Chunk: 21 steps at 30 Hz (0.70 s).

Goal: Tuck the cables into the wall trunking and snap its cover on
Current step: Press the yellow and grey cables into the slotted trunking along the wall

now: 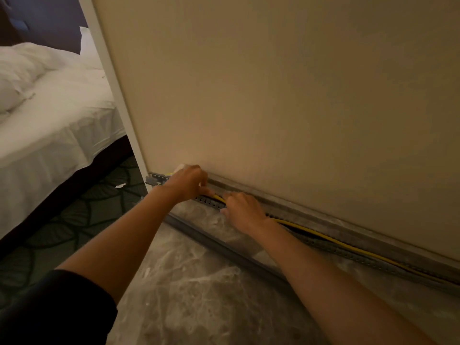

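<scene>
A grey slotted trunking (348,252) runs along the foot of the beige wall, with no cover on it. A yellow cable (336,241) lies along its channel beside a dark cable. My left hand (186,183) rests on the trunking near its left end, fingers curled down onto the yellow cable. My right hand (242,210) sits just to the right, fingers pressed on the same cable at the channel's front lip. The long grey cover strip (224,247) lies flat on the floor, parallel to the trunking and apart from it.
The marble floor (199,295) spreads below my arms. A white door frame (119,95) ends the wall on the left, with a grey bracket (154,179) at its foot. Beyond it stand a bed with white bedding (49,108) and dark patterned carpet (74,220).
</scene>
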Each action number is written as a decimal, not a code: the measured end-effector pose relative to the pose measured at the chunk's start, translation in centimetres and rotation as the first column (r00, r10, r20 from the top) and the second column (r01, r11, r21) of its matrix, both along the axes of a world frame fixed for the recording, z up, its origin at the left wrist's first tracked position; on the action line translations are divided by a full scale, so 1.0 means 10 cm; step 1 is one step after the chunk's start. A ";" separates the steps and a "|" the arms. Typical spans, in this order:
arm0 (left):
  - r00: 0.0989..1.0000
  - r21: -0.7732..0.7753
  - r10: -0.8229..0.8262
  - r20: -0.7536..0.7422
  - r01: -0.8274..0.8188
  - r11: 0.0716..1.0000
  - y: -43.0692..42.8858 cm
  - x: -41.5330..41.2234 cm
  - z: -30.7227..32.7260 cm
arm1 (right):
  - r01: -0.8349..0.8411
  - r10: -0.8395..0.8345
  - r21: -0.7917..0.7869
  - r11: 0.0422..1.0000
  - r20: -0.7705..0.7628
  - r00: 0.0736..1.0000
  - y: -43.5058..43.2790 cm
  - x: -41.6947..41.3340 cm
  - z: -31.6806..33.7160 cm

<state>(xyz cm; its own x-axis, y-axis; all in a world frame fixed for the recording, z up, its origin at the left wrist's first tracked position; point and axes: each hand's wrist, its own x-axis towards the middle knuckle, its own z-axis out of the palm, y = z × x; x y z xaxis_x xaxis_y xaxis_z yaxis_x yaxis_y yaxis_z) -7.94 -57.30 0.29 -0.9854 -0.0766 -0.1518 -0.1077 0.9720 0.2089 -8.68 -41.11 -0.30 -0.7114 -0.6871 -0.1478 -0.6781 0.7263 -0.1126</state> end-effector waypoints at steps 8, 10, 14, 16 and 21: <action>0.977 0.021 0.097 0.189 -0.103 0.994 -0.52 -0.04 0.07 | 0.029 -0.022 -0.083 0.996 0.092 0.995 -0.44 -0.04 0.00; 0.972 0.063 0.067 0.224 -0.083 0.995 -0.61 -0.07 0.07 | 0.020 -0.012 -0.079 0.997 0.094 0.996 -0.50 -0.05 0.00; 0.981 0.079 0.005 0.196 -0.021 0.997 -0.72 -0.11 0.01 | -0.036 0.039 -0.054 0.998 0.060 0.997 -0.52 -0.09 -0.03; 0.993 0.070 -0.013 0.116 0.005 0.998 -0.75 -0.11 -0.02 | -0.057 0.059 -0.041 0.998 0.045 0.997 -0.52 -0.12 -0.04; 0.999 0.007 -0.039 0.012 0.039 0.999 -0.87 -0.07 -0.01 | -0.048 0.049 -0.026 0.999 0.035 0.998 -0.50 -0.14 -0.03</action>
